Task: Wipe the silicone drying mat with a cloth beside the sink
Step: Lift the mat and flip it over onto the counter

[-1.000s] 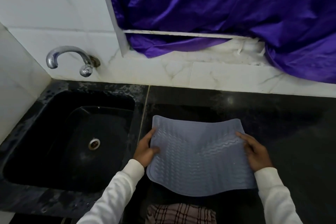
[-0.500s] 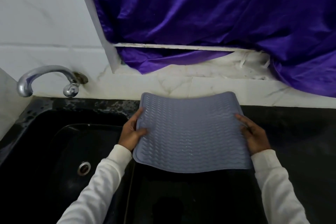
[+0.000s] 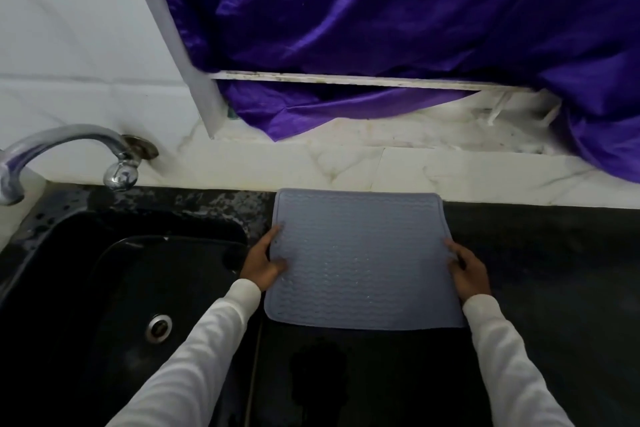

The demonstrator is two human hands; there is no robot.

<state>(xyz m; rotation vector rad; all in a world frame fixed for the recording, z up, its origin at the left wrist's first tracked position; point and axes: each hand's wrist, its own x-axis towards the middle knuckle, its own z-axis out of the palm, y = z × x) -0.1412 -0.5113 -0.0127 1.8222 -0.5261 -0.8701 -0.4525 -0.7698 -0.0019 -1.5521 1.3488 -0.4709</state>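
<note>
A grey silicone drying mat [image 3: 360,256] with a wavy ribbed surface lies on the black counter [image 3: 540,260], its far edge against the white marble backsplash. My left hand [image 3: 264,262] grips the mat's left edge, thumb on top. My right hand [image 3: 467,270] grips the right edge the same way. Both arms wear white sleeves. No cloth is in view.
A black sink [image 3: 114,291] with a metal drain [image 3: 158,328] sits directly left of the mat. A chrome tap [image 3: 69,152] juts from the wall above it. A purple curtain [image 3: 398,21] hangs over the ledge behind the counter.
The mat has moved away from me and now lies flat against the backsplash instead of being held curved. The checked cloth seen below the mat a second ago has dropped out of view.
</note>
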